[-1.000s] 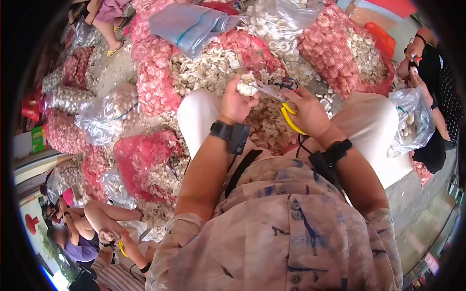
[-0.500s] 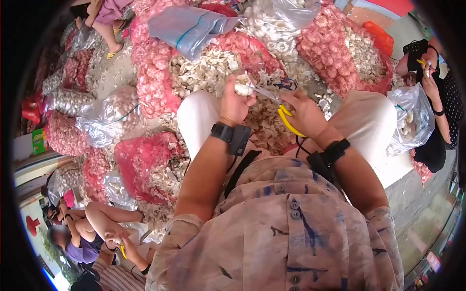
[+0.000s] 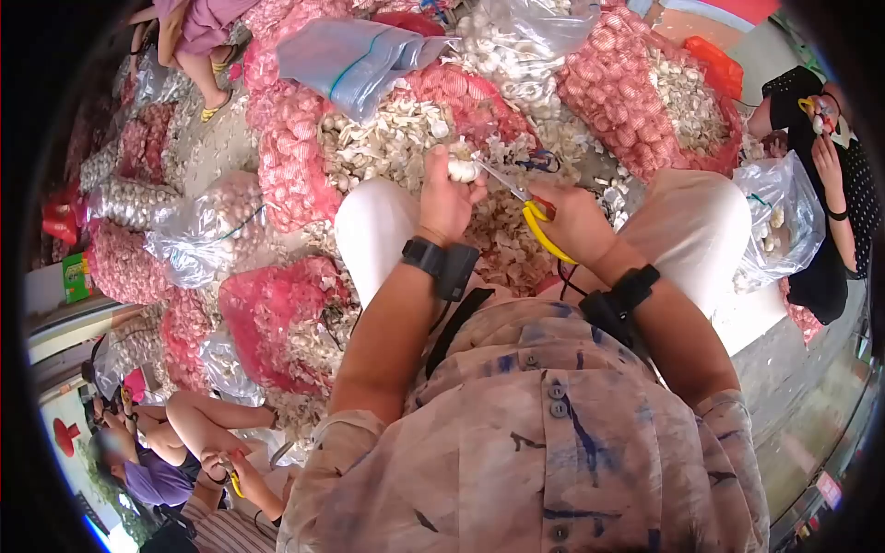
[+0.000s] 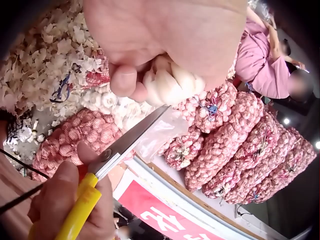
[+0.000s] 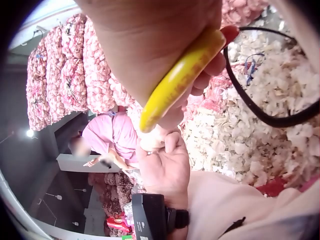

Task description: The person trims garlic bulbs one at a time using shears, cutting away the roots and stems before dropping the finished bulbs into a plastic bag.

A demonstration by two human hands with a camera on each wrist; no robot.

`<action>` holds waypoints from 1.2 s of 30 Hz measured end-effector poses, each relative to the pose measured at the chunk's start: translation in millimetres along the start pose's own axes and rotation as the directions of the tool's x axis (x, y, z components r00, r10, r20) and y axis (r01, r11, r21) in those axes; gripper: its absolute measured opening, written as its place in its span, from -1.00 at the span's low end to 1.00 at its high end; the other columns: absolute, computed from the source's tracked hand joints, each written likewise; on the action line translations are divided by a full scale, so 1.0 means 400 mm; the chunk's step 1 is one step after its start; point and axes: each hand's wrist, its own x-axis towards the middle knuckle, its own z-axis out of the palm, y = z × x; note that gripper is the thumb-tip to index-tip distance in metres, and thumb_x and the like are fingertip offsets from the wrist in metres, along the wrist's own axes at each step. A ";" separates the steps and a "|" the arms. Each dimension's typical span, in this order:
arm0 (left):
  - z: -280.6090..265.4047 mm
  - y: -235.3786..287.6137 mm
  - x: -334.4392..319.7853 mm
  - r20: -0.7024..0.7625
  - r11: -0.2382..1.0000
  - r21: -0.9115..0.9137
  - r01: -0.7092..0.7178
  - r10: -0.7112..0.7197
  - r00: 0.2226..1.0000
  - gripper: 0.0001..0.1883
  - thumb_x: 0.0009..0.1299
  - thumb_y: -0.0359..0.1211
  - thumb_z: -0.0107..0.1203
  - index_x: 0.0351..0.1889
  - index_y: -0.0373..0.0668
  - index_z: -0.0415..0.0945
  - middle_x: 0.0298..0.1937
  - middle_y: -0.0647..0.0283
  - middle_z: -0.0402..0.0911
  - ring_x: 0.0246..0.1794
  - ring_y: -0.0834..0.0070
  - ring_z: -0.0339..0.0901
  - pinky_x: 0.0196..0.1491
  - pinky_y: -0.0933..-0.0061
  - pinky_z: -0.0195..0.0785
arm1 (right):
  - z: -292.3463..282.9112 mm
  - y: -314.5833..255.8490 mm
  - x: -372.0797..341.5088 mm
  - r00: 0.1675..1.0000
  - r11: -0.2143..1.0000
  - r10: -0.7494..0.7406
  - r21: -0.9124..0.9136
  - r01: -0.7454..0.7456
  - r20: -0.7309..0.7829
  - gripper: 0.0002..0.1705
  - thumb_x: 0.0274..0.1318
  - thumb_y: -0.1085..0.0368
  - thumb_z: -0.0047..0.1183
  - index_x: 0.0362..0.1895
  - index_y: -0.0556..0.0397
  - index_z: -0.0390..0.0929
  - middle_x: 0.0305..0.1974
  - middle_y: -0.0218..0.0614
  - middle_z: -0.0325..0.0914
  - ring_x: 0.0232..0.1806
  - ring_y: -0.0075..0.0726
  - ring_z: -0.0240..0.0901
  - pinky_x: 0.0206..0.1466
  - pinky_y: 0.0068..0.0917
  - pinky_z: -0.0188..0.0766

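Note:
In the head view my left hand [image 3: 447, 201] grips a white garlic bulb [image 3: 464, 170] above a heap of peelings between the knees. My right hand [image 3: 583, 223] holds scissors with yellow handles [image 3: 546, 236], their blades [image 3: 501, 179] pointing at the bulb. The left wrist view shows the bulb [image 4: 172, 86] held under the palm, its pale cloves bulging, with the blade tip [image 4: 164, 109] right at its lower edge. In the right wrist view a yellow handle loop [image 5: 181, 80] lies along my palm, and the left hand [image 5: 167, 170] is beyond it.
Pink net sacks of garlic [image 3: 613, 101] and garlic peelings [image 3: 383, 134] surround the knees. A clear plastic bag [image 3: 779, 221] stands beyond the right knee. Other people sit at the right and lower left, one holding yellow-handled scissors [image 3: 238, 484]. A black cord [image 5: 265, 117] hangs near my right wrist.
My right hand and the scissors have shifted slightly down, the blades drawing back toward the bulb's edge. My left hand keeps the bulb in nearly the same place. The person at right has moved their hands.

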 end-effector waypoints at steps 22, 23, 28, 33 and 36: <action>-0.041 0.031 0.006 0.178 0.946 -0.098 0.308 -0.288 0.941 -0.51 0.59 0.09 -0.35 0.03 -0.03 0.46 -0.31 0.19 0.58 -0.65 0.51 0.28 -0.71 0.63 -0.06 | -0.018 0.024 -0.005 0.999 0.986 -0.043 -0.162 0.042 -0.003 -0.58 0.06 0.16 0.22 0.04 -0.09 0.52 -0.21 -0.06 0.49 -0.15 0.07 0.51 -0.08 -0.14 0.49; -0.041 0.029 0.006 0.178 0.946 -0.098 0.309 -0.289 0.941 -0.51 0.59 0.09 -0.35 0.03 -0.03 0.46 -0.31 0.19 0.58 -0.65 0.51 0.28 -0.71 0.63 -0.06 | -0.016 0.024 -0.007 0.999 0.981 -0.053 -0.186 0.050 -0.012 -0.58 0.06 0.15 0.22 0.04 -0.10 0.53 -0.22 -0.07 0.49 -0.13 0.06 0.50 -0.09 -0.14 0.49; -0.024 0.018 -0.005 0.034 0.967 0.073 0.244 -0.247 0.968 -0.50 0.57 0.16 -0.31 0.05 -0.02 0.37 -0.29 0.13 0.61 -0.66 0.55 0.27 -0.71 0.65 -0.06 | -0.012 0.012 -0.011 0.998 0.965 -0.062 -0.257 0.052 -0.033 -0.59 0.07 0.14 0.21 0.04 -0.12 0.55 -0.24 -0.10 0.51 -0.19 0.05 0.53 -0.14 -0.12 0.50; -0.012 0.022 -0.006 0.087 0.962 0.070 0.262 -0.268 0.960 -0.50 0.56 0.17 -0.31 0.05 -0.03 0.35 -0.32 0.03 0.62 -0.66 0.57 0.26 -0.70 0.65 -0.05 | 0.014 0.040 -0.009 0.998 0.995 -0.053 -0.085 0.050 -0.033 -0.59 0.07 0.18 0.20 0.04 -0.06 0.54 -0.29 -0.17 0.57 -0.40 0.06 0.56 -0.26 -0.14 0.52; -0.019 0.026 -0.004 0.099 0.962 -0.034 0.270 -0.266 0.959 -0.47 0.56 0.18 -0.33 0.01 -0.06 0.38 -0.32 -0.02 0.62 -0.68 0.57 0.25 -0.71 0.65 -0.04 | 0.002 0.039 -0.001 0.981 0.972 0.187 0.155 -0.178 -0.043 -0.57 0.05 0.19 0.22 0.05 -0.06 0.53 -0.27 -0.10 0.54 -0.32 0.12 0.53 -0.16 -0.13 0.50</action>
